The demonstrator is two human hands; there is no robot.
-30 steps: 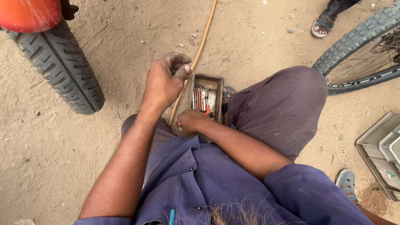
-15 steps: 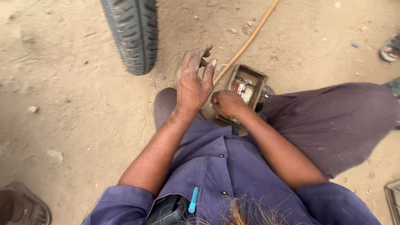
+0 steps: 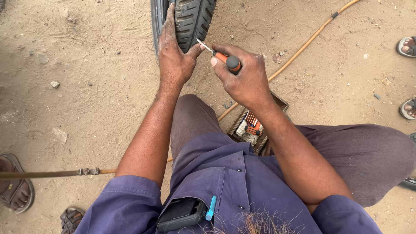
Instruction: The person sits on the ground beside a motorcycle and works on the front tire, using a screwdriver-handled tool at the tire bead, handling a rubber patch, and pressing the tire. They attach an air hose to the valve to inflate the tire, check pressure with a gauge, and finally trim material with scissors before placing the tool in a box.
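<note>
Nearest the camera, a blue pen (image 3: 210, 208) and a black case (image 3: 181, 213) are seen in the chest pocket of the blue work shirt (image 3: 225, 182). Beyond the shirt, a small open wooden box of orange-and-white parts (image 3: 253, 128) is seen on the sand between the knees, partly covered by the right forearm.

The right hand (image 3: 242, 78) is closed around an orange-handled tool with a thin metal shaft (image 3: 219, 54); the fingers are wrapped tight on the handle, and the tip is held against the left thumb, just beside the black ribbed rubber tyre (image 3: 190, 19). The left hand (image 3: 173, 56) is laid flat on the tyre's sidewall, fingers extended and together, nothing gripped.

Compared with half a second ago: the right hand is no longer at the box but raised at the tyre with the tool; the left hand has gone from mid-air onto the tyre; the tyre is now centred in view.

An orange hose (image 3: 303, 43) is seen running across the sandy ground (image 3: 86, 86) behind the hands.

The tyre is cut off by the top edge. The tool's tip cannot be made out clearly. Sandalled feet (image 3: 407, 45) of others are cropped at the edges.
</note>
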